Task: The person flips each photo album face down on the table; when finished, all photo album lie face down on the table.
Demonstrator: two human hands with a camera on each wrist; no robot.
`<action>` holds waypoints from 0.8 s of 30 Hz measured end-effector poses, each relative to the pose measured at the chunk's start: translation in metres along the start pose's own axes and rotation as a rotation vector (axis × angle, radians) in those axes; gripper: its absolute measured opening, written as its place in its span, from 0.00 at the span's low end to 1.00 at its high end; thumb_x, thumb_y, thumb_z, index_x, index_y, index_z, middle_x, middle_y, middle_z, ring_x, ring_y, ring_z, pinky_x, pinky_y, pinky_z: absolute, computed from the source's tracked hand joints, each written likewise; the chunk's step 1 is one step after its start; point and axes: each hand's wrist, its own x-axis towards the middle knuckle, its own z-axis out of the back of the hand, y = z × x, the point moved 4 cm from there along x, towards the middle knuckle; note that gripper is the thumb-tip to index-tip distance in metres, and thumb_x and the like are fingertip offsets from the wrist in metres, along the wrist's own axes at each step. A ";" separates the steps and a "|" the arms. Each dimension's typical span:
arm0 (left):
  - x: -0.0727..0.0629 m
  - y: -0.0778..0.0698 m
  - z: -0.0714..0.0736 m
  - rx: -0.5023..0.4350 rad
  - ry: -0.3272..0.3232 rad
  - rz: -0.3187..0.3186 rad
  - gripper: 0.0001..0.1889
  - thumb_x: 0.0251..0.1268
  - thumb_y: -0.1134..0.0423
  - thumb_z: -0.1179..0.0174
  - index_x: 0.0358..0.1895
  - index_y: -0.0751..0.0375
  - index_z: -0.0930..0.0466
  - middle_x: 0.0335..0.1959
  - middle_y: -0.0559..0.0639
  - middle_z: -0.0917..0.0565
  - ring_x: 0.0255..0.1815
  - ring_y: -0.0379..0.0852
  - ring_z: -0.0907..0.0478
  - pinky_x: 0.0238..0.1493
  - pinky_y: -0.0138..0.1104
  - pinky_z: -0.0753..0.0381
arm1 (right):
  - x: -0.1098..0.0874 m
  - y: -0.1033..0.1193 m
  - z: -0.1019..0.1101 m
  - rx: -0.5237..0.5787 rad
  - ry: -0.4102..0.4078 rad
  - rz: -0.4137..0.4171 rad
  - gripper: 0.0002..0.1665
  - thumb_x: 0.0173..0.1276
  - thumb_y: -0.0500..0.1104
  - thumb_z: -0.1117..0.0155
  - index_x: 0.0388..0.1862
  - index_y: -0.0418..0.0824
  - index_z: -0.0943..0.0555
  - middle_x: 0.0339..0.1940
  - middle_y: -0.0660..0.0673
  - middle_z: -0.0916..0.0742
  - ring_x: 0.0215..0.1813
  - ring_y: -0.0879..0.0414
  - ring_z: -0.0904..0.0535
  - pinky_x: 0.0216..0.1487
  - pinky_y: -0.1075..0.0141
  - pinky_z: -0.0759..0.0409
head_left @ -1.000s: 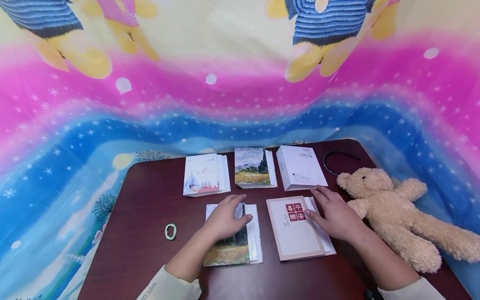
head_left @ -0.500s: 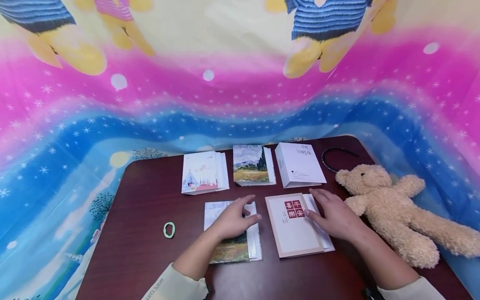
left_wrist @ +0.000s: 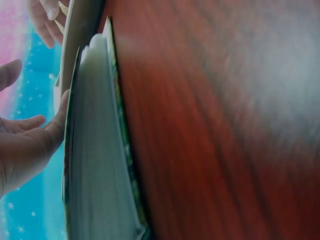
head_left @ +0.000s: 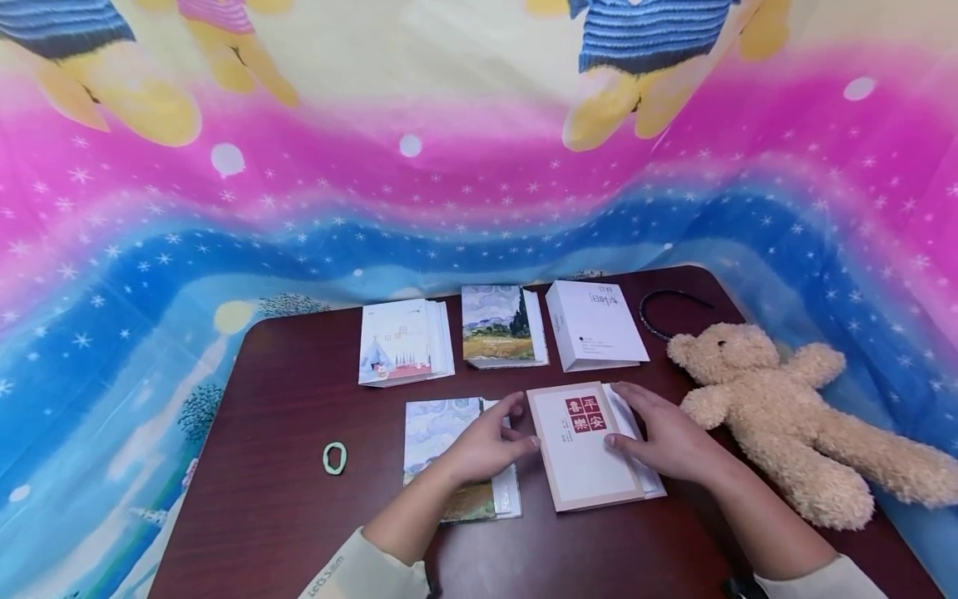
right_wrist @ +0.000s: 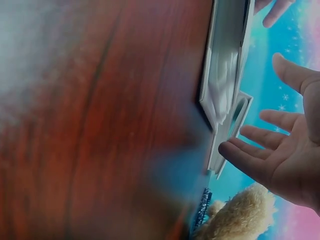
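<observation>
A pale-bordered photo album with a red block of characters lies flat in the front row. To its left is an album with a painted landscape cover. My left hand hovers over the landscape album's right part, its fingers loosely bent and its thumb close to the pale album's left edge. Fingers relaxed, my right hand is at the pale album's right side, its thumb over the cover. In the right wrist view the right hand has its fingers spread, holding nothing, beside the album's page edges.
Behind stand a white album with a tent drawing, another landscape album and a white album. A teddy bear lies at the right, near a black headband. A green hair tie lies left on the dark table.
My left hand has moved right across the landscape album toward the pale album. The right hand stays by the pale album's right side. The head view has tilted up slightly.
</observation>
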 end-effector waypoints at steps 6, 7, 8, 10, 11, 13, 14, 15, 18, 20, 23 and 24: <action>0.000 0.000 -0.010 -0.033 0.031 0.004 0.44 0.67 0.53 0.31 0.82 0.59 0.42 0.72 0.59 0.28 0.52 0.47 0.18 0.49 0.38 0.17 | -0.002 -0.002 -0.002 0.034 0.004 -0.003 0.55 0.63 0.58 0.22 0.79 0.33 0.35 0.76 0.29 0.28 0.75 0.32 0.32 0.69 0.36 0.31; -0.001 0.000 -0.012 -0.041 0.033 0.014 0.44 0.67 0.53 0.30 0.82 0.59 0.42 0.72 0.58 0.28 0.52 0.47 0.18 0.48 0.38 0.17 | -0.003 -0.002 -0.002 0.037 0.005 -0.003 0.55 0.63 0.59 0.22 0.79 0.33 0.35 0.75 0.29 0.28 0.74 0.31 0.32 0.68 0.35 0.31; -0.001 0.000 -0.013 -0.051 0.035 0.024 0.45 0.66 0.53 0.29 0.82 0.59 0.43 0.72 0.56 0.29 0.52 0.48 0.18 0.48 0.38 0.18 | -0.003 -0.003 -0.002 0.040 0.005 -0.008 0.56 0.63 0.60 0.22 0.79 0.33 0.34 0.75 0.28 0.28 0.74 0.31 0.32 0.68 0.35 0.30; -0.001 0.000 -0.016 -0.073 0.036 0.034 0.46 0.65 0.54 0.28 0.82 0.59 0.43 0.72 0.55 0.28 0.53 0.48 0.18 0.47 0.38 0.17 | -0.004 -0.004 -0.002 0.045 0.009 -0.018 0.57 0.62 0.62 0.23 0.79 0.33 0.35 0.75 0.28 0.28 0.74 0.30 0.31 0.68 0.35 0.30; -0.001 -0.001 -0.017 -0.081 0.035 0.035 0.47 0.64 0.55 0.28 0.82 0.59 0.43 0.72 0.55 0.28 0.53 0.48 0.18 0.47 0.38 0.17 | -0.004 -0.005 -0.002 0.049 0.012 -0.019 0.57 0.63 0.63 0.23 0.80 0.33 0.35 0.75 0.28 0.28 0.74 0.30 0.31 0.68 0.35 0.30; 0.001 -0.001 -0.021 -0.097 0.037 0.036 0.47 0.64 0.56 0.27 0.82 0.59 0.44 0.71 0.54 0.27 0.53 0.48 0.18 0.48 0.37 0.17 | -0.005 -0.007 -0.001 0.055 0.015 -0.026 0.57 0.63 0.62 0.23 0.80 0.33 0.35 0.75 0.29 0.28 0.73 0.31 0.30 0.67 0.36 0.28; 0.002 -0.002 -0.022 -0.101 0.040 0.030 0.48 0.63 0.57 0.27 0.82 0.59 0.44 0.70 0.54 0.27 0.53 0.47 0.18 0.48 0.37 0.17 | -0.006 -0.008 0.000 0.056 0.015 -0.032 0.57 0.63 0.61 0.23 0.80 0.34 0.35 0.75 0.29 0.27 0.72 0.32 0.29 0.66 0.37 0.28; 0.003 -0.002 -0.025 -0.107 0.043 0.025 0.48 0.63 0.57 0.27 0.83 0.59 0.45 0.69 0.54 0.26 0.53 0.47 0.17 0.48 0.37 0.16 | -0.007 -0.009 0.001 0.057 0.014 -0.033 0.56 0.63 0.60 0.23 0.80 0.33 0.35 0.75 0.29 0.27 0.71 0.32 0.28 0.66 0.37 0.27; 0.005 -0.001 -0.031 -0.116 0.051 0.028 0.50 0.62 0.56 0.26 0.83 0.59 0.46 0.64 0.53 0.24 0.52 0.45 0.18 0.48 0.36 0.17 | -0.010 -0.010 0.002 0.055 0.004 -0.033 0.54 0.62 0.57 0.21 0.79 0.33 0.34 0.73 0.30 0.26 0.69 0.34 0.25 0.64 0.38 0.25; 0.004 0.000 -0.033 -0.118 0.049 0.044 0.51 0.62 0.56 0.26 0.83 0.58 0.47 0.62 0.54 0.24 0.52 0.44 0.18 0.47 0.36 0.16 | -0.010 -0.010 0.001 0.059 0.001 -0.032 0.54 0.62 0.56 0.21 0.79 0.33 0.33 0.72 0.30 0.25 0.67 0.34 0.23 0.63 0.38 0.25; 0.002 0.001 -0.034 -0.121 0.040 0.074 0.51 0.61 0.55 0.25 0.83 0.57 0.46 0.62 0.55 0.25 0.51 0.43 0.18 0.43 0.36 0.16 | -0.008 -0.009 -0.001 0.070 0.001 -0.033 0.54 0.62 0.56 0.21 0.78 0.33 0.33 0.71 0.30 0.24 0.65 0.36 0.21 0.62 0.40 0.23; 0.001 0.001 -0.035 -0.127 0.038 0.079 0.51 0.61 0.55 0.25 0.83 0.57 0.46 0.63 0.55 0.26 0.51 0.43 0.18 0.42 0.36 0.16 | -0.008 -0.008 -0.002 0.077 0.002 -0.035 0.54 0.62 0.56 0.21 0.78 0.33 0.33 0.71 0.30 0.23 0.63 0.37 0.20 0.60 0.41 0.22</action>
